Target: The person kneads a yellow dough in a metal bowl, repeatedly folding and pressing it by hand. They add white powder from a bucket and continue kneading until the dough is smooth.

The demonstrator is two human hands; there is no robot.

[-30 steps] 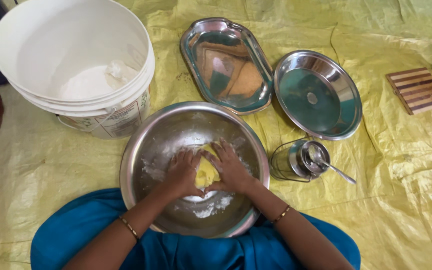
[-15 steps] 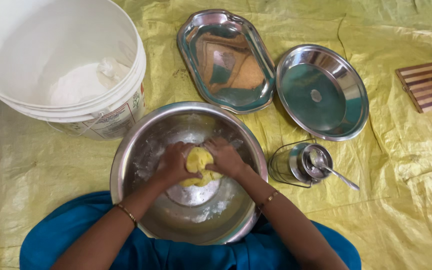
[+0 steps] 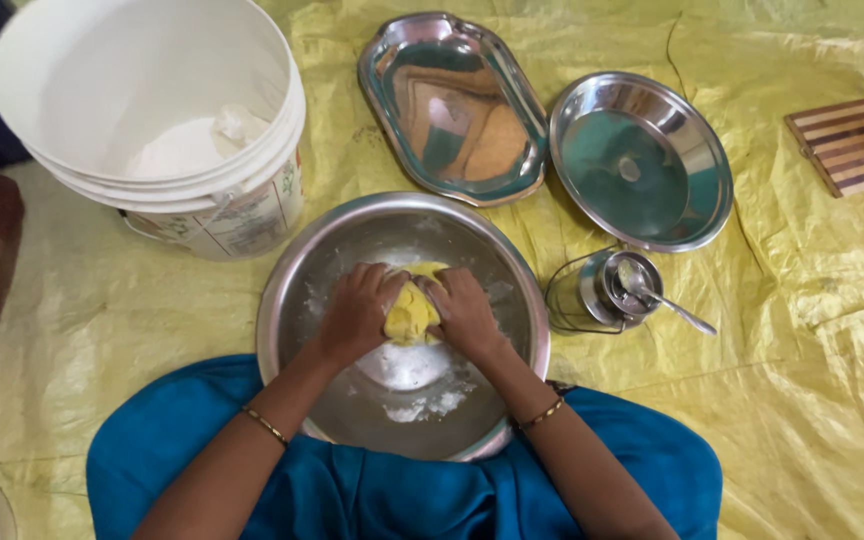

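Note:
A large steel mixing bowl (image 3: 292, 290) rests between my knees, dusted with white flour. Inside it lies a lump of yellow dough (image 3: 410, 312). My left hand (image 3: 355, 310) presses against the dough from the left with curled fingers. My right hand (image 3: 464, 312) grips it from the right. Both hands close around the lump, and loose flour (image 3: 422, 402) lies on the bowl's bottom below them. Thin bangles circle both wrists.
A white plastic bucket (image 3: 252, 215) with flour inside stands at the upper left. An oblong steel tray (image 3: 382, 90) and a round steel plate (image 3: 702, 150) lie beyond the bowl. A small steel container with a spoon (image 3: 617, 290) stands right of the bowl. A striped wooden board (image 3: 847, 145) lies far right on the yellow sheet (image 3: 802, 380).
Both hands have gathered the dough up from the bowl's bottom and squeezed it between them; the view shifted slightly.

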